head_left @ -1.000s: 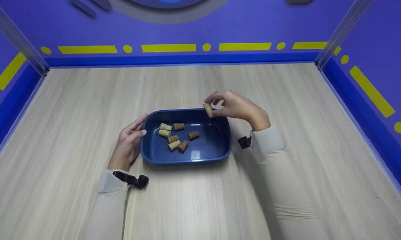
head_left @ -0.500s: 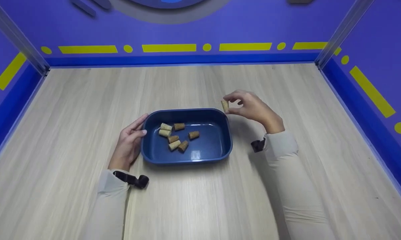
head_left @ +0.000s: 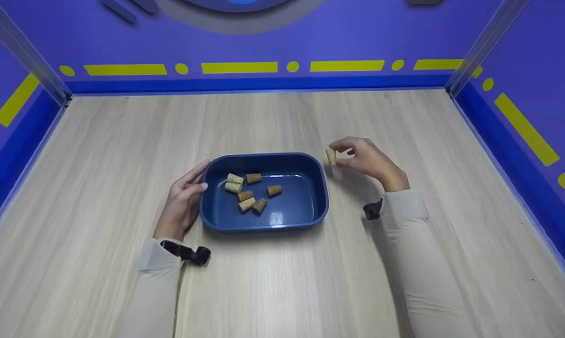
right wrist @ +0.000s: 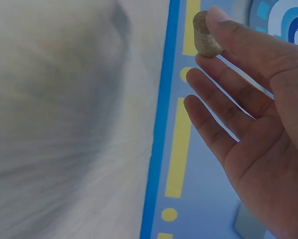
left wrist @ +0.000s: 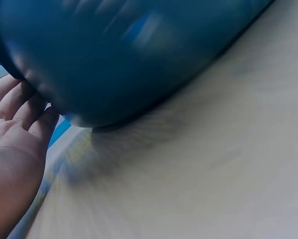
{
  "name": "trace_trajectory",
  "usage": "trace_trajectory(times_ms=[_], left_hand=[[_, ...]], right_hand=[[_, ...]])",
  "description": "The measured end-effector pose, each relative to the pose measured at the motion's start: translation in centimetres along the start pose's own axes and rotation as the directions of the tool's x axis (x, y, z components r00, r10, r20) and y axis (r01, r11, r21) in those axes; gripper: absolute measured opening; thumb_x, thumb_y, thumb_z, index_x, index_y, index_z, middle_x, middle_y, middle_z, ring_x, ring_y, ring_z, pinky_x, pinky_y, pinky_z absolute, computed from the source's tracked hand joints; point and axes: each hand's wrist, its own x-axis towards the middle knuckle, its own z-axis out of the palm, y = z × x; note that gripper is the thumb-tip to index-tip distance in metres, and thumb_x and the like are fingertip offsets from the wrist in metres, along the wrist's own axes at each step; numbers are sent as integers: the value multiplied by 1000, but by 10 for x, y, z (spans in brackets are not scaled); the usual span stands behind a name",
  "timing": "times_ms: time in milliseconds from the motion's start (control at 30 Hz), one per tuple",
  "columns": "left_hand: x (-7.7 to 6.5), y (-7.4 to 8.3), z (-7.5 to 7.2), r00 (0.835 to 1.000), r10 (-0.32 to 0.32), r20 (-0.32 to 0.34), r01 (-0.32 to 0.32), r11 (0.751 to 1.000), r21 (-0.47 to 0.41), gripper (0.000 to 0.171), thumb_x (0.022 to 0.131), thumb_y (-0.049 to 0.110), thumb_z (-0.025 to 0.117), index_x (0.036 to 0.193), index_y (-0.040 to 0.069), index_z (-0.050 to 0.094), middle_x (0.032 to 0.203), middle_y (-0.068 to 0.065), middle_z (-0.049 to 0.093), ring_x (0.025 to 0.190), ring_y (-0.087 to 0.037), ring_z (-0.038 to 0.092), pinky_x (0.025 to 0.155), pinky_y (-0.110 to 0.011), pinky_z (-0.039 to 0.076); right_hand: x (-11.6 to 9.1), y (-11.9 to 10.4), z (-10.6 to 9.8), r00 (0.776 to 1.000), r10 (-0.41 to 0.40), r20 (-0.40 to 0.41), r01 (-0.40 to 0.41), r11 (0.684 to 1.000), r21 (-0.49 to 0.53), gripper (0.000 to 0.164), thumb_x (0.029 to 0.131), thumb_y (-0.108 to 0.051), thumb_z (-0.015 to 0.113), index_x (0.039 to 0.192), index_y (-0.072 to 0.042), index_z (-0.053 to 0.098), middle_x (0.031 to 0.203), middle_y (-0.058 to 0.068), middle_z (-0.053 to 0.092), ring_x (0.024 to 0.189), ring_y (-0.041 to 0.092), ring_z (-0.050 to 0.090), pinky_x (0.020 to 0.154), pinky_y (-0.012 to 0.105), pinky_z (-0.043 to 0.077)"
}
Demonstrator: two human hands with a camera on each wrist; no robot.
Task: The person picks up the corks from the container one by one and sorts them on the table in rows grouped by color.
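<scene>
A dark blue rectangular container stands on the table, with several tapered cork stoppers lying inside, mostly in its left half. Some are pale, others darker brown. My left hand rests against the container's left end, its thumb at the rim and its fingers extended along the outer wall; the left wrist view has these fingers beside the wall. Just off the container's right back corner, my right hand pinches a pale cork stopper between thumb and fingertips. The right wrist view has that stopper at the thumb tip, with other fingers spread.
The light wood tabletop surrounds the container. A blue-purple back wall with yellow marks borders the far edge, and similar panels stand left and right. Small black wrist cameras sit on both cuffs.
My right hand has moved right with the pale cork stopper, from over the container's back right rim to outside it, lowering slightly at the end. My left hand and the container have stayed put.
</scene>
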Motion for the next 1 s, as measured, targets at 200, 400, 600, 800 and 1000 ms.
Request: trace_trajectory(times_ms=[200,400,600,800,1000], left_hand=[[0,0,0,1000,-1,5,1,1000,0,60,85,-13,45,143,-12,32,148,-21,40,126,-10,52,100,-24,47],[0,-1,-1,1000,4,17,-4,1000,-5,60,85,-13,45,143,-12,31,148,-22,38,126,-10,52,101,-24,46],[0,-1,-1,1000,7,28,-7,1000,-10,60,85,-12,45,144,-13,30,149,-23,36,127,-10,51,103,-24,45],[0,-1,-1,1000,1,11,-1,1000,4,60,85,-12,45,144,-12,31,149,-22,36,125,-9,52,101,-24,46],[0,0,0,1000,3,8,-3,1000,-21,60,85,-14,44,143,-14,29,148,-22,38,126,-9,52,102,-23,45]], right_hand=[[-5,14,4,999,51,13,-51,999,19,36,84,-8,68,120,1,65,120,19,65,111,35,59,98,48,48],[-7,21,6,989,141,38,-142,989,39,38,85,-8,68,122,-2,64,123,18,63,113,35,60,98,47,48],[-9,25,8,982,179,55,-182,982,49,40,85,-10,71,123,-2,63,121,18,64,110,34,61,96,46,49],[-11,27,8,975,205,81,-210,976,58,43,84,-11,71,125,-3,61,121,16,64,111,31,61,96,45,49],[-12,26,9,973,217,81,-221,975,39,46,83,-12,73,127,-5,61,122,14,64,111,29,60,97,44,48]])
